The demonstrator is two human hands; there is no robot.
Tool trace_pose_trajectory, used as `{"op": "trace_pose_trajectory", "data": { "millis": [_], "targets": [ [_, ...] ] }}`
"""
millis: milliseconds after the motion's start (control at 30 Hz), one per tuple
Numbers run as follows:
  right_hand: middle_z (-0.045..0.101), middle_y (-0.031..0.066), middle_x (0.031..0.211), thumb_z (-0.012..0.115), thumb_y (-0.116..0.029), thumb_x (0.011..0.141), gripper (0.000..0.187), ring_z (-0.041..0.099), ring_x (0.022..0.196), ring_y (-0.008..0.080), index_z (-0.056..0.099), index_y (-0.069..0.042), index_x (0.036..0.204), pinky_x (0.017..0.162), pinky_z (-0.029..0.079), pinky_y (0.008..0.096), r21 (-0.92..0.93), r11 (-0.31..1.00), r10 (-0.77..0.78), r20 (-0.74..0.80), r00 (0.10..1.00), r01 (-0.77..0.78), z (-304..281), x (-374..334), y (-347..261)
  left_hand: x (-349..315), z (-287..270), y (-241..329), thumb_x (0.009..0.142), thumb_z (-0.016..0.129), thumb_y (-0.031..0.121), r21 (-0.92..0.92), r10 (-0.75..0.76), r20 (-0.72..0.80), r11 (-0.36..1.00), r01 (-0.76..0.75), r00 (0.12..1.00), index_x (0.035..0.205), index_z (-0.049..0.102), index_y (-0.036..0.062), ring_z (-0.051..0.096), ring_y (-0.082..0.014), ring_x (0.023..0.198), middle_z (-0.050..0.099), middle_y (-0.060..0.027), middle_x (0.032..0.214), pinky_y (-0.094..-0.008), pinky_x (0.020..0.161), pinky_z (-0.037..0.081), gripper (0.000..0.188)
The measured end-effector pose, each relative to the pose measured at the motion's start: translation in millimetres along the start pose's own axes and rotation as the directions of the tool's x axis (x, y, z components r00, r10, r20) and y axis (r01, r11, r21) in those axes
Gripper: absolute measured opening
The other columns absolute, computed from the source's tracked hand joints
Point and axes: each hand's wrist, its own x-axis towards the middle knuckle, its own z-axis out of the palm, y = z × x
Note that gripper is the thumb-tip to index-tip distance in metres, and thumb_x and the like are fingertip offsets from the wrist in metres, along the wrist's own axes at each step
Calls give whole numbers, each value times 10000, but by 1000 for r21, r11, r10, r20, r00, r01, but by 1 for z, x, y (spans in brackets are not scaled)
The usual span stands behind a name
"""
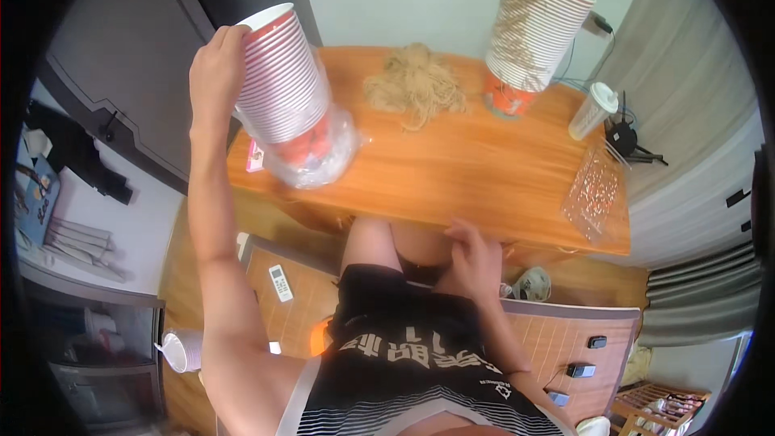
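At the left end of the table, my left hand (pixel 218 73) is closed on the upper rim of a tall stack of paper tubs (pixel 286 81). The stack leans, white with red at its lower part, and a clear plastic bag (pixel 343 145) bunches around its bottom. My right hand (pixel 476 262) is low by the table's front edge, over my lap. It is slightly blurred, its fingers loosely bent and apart, with nothing visible in it. Farther back on the wooden table (pixel 452 169) lies a loose heap of beige strands (pixel 416 85).
A second tall stack of paper tubs (pixel 537 28), hung with beige strands, stands at the back right. Beside it are a lidded cup (pixel 593 111), a black router-like device (pixel 622 137) and a speckled clear sheet or bag (pixel 593 194). A white remote (pixel 280 282) lies below the table.
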Motion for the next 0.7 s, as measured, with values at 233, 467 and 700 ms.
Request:
{"op": "trace_pose_trajectory", "data": {
  "millis": [233,467,700],
  "targets": [
    [509,212,1375,759,-117,793,696,470,1288,398,455,-30,1413,1098,378,472,-128,944,-311,-44,950,303,84,33,8,26,15,-12,906,588,63,10,75,-399,997,-77,914,1053,659,78,645,-288,924,676,-69,988,-396,820,486,163],
    [79,291,1599,831,-243,770,1047,171,1455,502,171,-48,1559,1170,242,579,-96,885,-457,19,889,456,213,116,-49,17,-2,-2,875,678,44,32,167,-637,981,-191,752,983,673,110,626,-214,881,670,-26,910,-345,831,435,127],
    [94,324,1586,780,-150,779,1018,154,1462,515,141,-30,1561,1144,263,617,-84,918,-392,-69,917,386,263,158,-50,-20,-51,27,821,692,-5,124,387,-709,891,-436,589,948,652,134,575,-187,784,579,-9,849,-344,755,478,192]
  ]
}}
